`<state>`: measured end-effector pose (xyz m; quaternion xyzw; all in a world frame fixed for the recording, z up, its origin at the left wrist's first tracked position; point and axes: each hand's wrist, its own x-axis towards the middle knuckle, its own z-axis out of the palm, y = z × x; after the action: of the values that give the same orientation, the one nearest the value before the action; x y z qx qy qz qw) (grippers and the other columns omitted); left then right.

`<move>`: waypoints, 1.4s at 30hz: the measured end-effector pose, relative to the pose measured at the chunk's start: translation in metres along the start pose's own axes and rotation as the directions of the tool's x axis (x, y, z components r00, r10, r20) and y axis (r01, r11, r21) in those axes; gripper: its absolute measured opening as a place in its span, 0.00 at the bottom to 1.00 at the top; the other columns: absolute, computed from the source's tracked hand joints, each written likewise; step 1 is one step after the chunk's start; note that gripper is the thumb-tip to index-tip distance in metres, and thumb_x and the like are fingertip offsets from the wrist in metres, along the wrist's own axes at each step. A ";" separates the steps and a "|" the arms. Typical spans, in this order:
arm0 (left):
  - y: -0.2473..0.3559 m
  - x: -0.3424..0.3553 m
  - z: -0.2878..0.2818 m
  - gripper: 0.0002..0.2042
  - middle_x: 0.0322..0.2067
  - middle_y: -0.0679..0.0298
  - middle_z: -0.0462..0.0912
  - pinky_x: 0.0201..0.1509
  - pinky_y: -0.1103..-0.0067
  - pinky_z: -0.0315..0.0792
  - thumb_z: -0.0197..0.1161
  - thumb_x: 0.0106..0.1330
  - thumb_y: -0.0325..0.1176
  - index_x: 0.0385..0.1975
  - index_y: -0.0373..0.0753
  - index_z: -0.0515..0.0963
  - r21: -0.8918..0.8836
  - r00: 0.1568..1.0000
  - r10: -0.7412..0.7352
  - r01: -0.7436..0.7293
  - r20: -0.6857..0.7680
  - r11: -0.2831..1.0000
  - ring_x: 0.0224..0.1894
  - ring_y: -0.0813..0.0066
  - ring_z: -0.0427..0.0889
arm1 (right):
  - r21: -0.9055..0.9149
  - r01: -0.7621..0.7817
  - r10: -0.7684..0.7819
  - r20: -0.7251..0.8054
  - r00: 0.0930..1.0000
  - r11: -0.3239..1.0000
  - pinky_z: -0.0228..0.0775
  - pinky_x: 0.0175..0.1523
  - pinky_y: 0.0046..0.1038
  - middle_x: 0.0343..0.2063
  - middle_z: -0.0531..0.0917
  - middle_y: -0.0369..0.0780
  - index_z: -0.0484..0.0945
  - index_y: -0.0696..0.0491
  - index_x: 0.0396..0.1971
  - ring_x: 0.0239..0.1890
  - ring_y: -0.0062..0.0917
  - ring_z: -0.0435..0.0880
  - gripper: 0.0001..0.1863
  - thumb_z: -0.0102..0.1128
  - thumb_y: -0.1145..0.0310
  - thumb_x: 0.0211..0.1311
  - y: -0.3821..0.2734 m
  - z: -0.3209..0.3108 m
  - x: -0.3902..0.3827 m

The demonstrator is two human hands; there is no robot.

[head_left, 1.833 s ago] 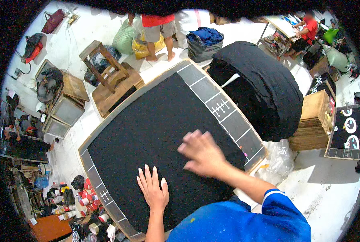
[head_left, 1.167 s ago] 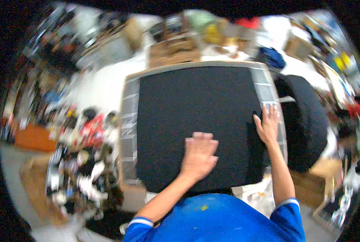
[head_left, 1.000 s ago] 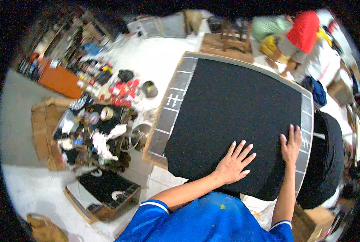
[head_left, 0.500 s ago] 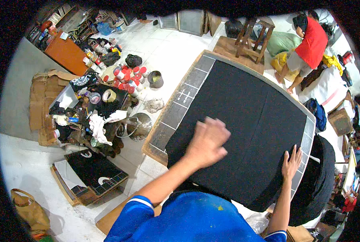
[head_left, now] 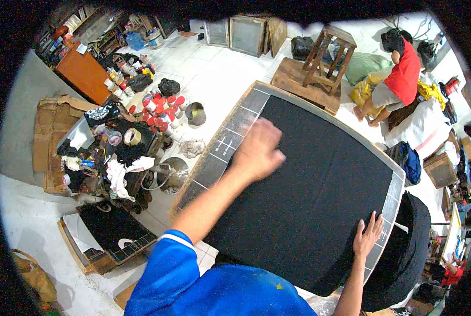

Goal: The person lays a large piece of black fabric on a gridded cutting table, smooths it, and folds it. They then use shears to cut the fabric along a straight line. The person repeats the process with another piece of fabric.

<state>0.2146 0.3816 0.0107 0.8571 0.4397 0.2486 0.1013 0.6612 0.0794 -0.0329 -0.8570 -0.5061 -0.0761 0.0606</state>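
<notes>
A black cloth is laid over a board, between two grey side strips marked with white lines, and a faint crease can be made out along it. Near its right edge the right hand is laid flat, fingers extended and slightly spread, with nothing held. Over the left edge the left hand is blurred by motion; nothing is seen held in it, but how far its fingers are opened, and whether the cloth is touched, cannot be told. A smoothing step seems to be in hand; for the next stroke, light pressure outward would be called for, with the opposite side kept steady. The near edge is partly hidden by the blue shirt, and the lower left of the board is covered by the forearm. Beyond the right strip, a black fabric heap is partly hidden by the board
</notes>
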 end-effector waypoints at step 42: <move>0.012 0.132 0.096 0.41 0.85 0.47 0.53 0.88 0.42 0.38 0.53 0.78 0.66 0.84 0.46 0.61 0.232 0.937 -0.350 0.336 0.018 0.913 0.87 0.39 0.45 | 0.274 0.361 -0.379 0.013 0.925 0.891 0.35 0.88 0.59 0.85 0.56 0.49 0.65 0.47 0.82 0.88 0.52 0.47 0.40 0.67 0.60 0.73 -0.093 -0.035 0.067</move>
<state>0.3371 0.4848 -0.0225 0.7795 0.6054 0.1502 0.0583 0.6088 0.1755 0.0164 -0.7309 -0.6673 0.0107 0.1430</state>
